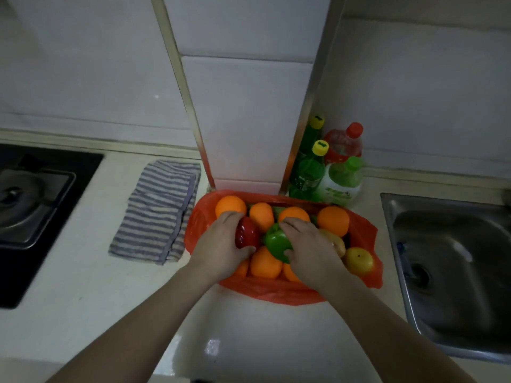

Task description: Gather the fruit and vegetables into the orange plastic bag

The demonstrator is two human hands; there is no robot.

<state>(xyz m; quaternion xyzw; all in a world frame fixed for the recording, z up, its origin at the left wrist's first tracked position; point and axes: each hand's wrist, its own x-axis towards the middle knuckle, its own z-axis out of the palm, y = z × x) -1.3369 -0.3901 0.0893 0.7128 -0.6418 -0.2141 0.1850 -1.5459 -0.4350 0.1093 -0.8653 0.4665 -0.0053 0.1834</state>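
Cream countertop, white tiled wall, steel sink, orange bag

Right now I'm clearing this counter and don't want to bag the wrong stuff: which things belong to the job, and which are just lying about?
Part of the job: orange plastic bag, oranges, red pepper gripped by the left hand, green pepper gripped by the right hand, yellow fruit.

Just lying about: striped cloth, bottles, hob, sink.

The label on the white bottle is too blurred to read
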